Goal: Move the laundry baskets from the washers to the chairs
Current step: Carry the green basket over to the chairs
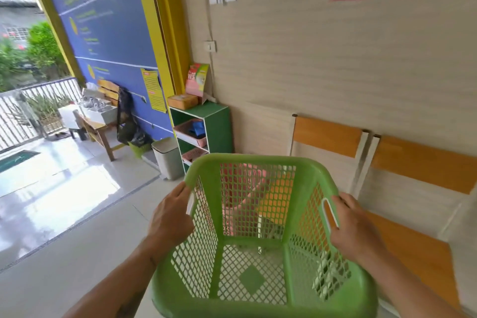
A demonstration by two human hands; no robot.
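Note:
An empty green mesh laundry basket (255, 170) hangs in the air in front of me. My left hand (171, 217) grips its left handle and my right hand (355, 224) grips its right handle. Behind and below the basket stand two chairs with orange wooden seats and backs, one (326, 134) straight ahead and one (423, 160) to the right, both against the beige wall. Through the basket's mesh a pink basket (242, 188) shows on the nearer chair's orange seat. No washers are in view.
A green shelf unit (218, 121) with pink trays stands left of the chairs, a white bin (167, 157) beside it. Further left are a wooden bench (99, 131), a black bag, a white railing and open tiled floor (64, 214).

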